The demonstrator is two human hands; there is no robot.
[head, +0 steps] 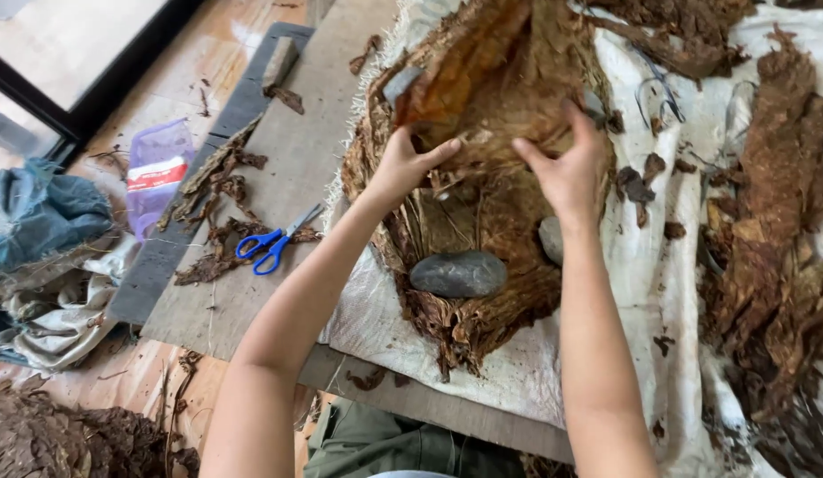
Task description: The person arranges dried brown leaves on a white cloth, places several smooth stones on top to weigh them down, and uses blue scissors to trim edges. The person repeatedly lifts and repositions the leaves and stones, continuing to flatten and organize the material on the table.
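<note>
Both my hands reach out over a pile of dried brown leaves (482, 221) on a white cloth (641, 292). My left hand (402, 164) pinches the near edge of a large, lighter brown leaf (482, 80) that lies on top of the pile. My right hand (566, 168) grips the same leaf's edge, thumb and fingers closed on it. A dark grey stone (457, 273) rests on the pile near me. A second grey stone (551, 239) shows beside my right wrist. A third stone (401, 84) sits at the leaf's far left corner.
Blue-handled scissors (271, 243) lie on the wooden board (287, 159) among leaf scraps. More dried leaves (765, 265) heap at the right. A purple plastic bag (154, 173) and bundled cloth (39, 257) lie on the floor at left, and wire-like metal shears (657, 93) lie on the cloth.
</note>
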